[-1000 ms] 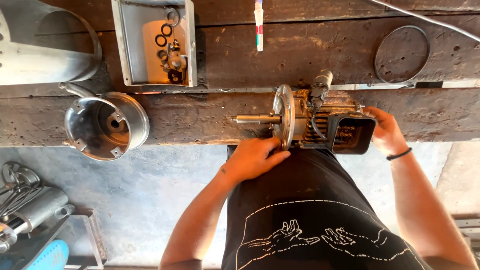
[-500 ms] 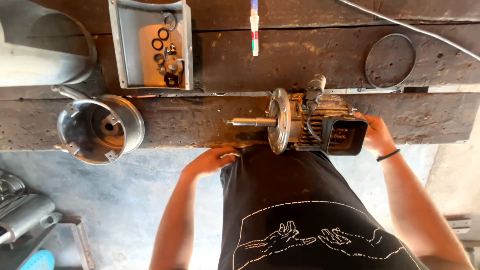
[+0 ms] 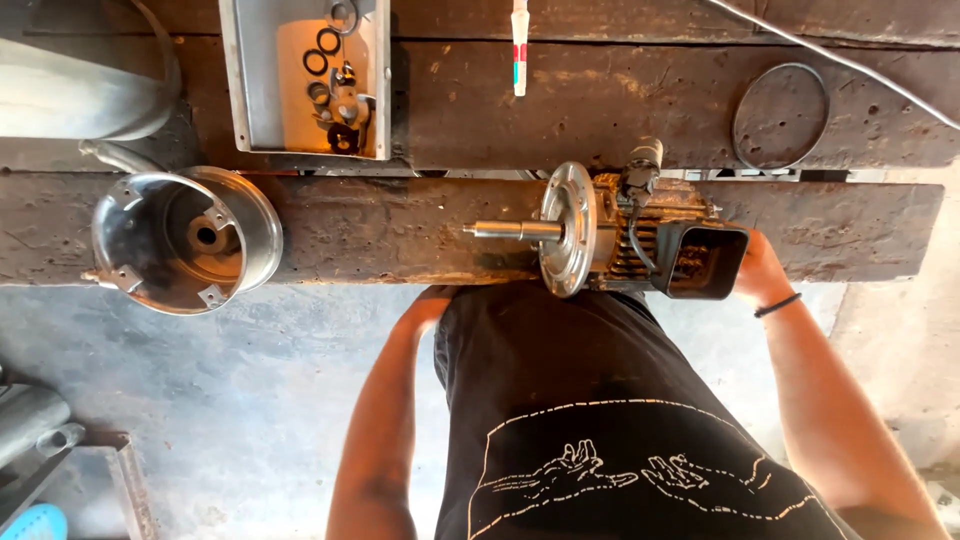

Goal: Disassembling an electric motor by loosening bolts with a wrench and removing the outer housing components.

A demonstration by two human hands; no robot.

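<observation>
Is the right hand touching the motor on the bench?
Touching. The head view shows the right hand pressed against the rear end of the motor, behind its black box, with no gap visible.

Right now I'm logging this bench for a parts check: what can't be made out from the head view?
- Right hand: its fingers sit behind the motor, so its grip is unclear.
- Left hand: at the bench edge, fingers partly hidden by the black shirt.
- Small rings and fittings in the grey tray: too small to tell apart.
- Steel vessel: cut off by the left frame edge.
</observation>
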